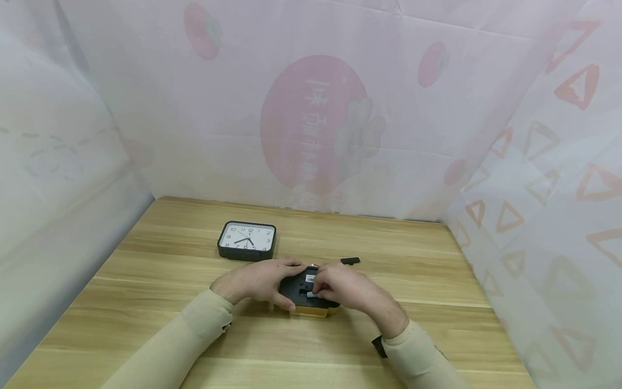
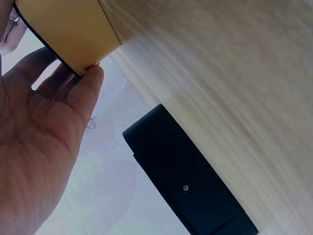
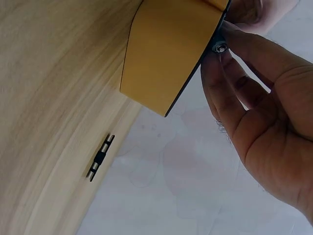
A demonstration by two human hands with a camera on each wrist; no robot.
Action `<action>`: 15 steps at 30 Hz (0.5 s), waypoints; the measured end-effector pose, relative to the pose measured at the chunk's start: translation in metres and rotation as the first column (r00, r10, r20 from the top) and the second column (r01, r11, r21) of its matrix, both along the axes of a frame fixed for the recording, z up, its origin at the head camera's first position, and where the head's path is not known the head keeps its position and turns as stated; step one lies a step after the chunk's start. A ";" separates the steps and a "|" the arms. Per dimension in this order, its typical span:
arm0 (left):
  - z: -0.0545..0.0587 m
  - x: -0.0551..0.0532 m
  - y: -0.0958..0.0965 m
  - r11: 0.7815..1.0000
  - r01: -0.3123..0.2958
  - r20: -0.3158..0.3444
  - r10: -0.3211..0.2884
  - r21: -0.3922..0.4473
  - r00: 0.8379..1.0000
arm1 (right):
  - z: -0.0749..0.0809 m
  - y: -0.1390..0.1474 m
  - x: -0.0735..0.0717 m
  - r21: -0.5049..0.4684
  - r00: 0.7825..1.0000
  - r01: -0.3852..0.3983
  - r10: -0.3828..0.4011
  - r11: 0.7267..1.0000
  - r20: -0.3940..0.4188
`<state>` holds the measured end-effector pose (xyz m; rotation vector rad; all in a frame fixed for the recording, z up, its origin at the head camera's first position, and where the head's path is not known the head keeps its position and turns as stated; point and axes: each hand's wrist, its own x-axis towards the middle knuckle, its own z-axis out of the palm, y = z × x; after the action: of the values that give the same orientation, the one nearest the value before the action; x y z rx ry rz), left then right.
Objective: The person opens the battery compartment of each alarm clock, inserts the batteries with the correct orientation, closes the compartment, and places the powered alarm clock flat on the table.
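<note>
A yellow clock [image 1: 311, 312] lies with its black back [image 1: 296, 287] up and its face hidden below. On that back are a white label [image 1: 310, 278], small knobs and an opened battery slot. My left hand [image 1: 264, 281] grips the clock's left side, thumb at the near edge and fingers at the far one. Between thumb and fingertips, my right hand [image 1: 347, 286] pinches a small battery [image 1: 311, 295] at the slot. One metal end of the battery [image 3: 221, 47] shows in the right wrist view, close against the clock's back.
A black-framed clock [image 1: 247, 239] lies face up behind my left hand. Beyond my right hand, a small black battery cover [image 1: 350, 260] with metal contacts rests on the wooden table [image 1: 389, 237]. Printed curtains [image 1: 233, 135] border the table at the back and sides.
</note>
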<state>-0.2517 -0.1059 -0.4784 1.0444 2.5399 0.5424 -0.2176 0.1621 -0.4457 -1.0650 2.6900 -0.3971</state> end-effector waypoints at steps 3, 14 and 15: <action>0.000 0.000 0.000 1.000 0.003 -0.003 -0.003 0.001 1.000 | -0.002 -0.003 0.000 0.000 1.000 -0.013 0.013 1.000 -0.022; 0.000 0.001 0.000 1.000 0.006 -0.007 -0.006 0.004 1.000 | -0.007 -0.012 0.002 -0.005 0.995 -0.030 0.030 1.000 -0.092; 0.000 0.001 0.000 1.000 0.007 -0.008 -0.007 0.004 1.000 | -0.008 -0.013 0.003 -0.007 0.995 -0.032 0.031 0.999 -0.099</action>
<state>-0.2506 -0.1061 -0.4785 1.0589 2.5420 0.5429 -0.2150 0.1491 -0.4538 -1.1573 2.7557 -0.3590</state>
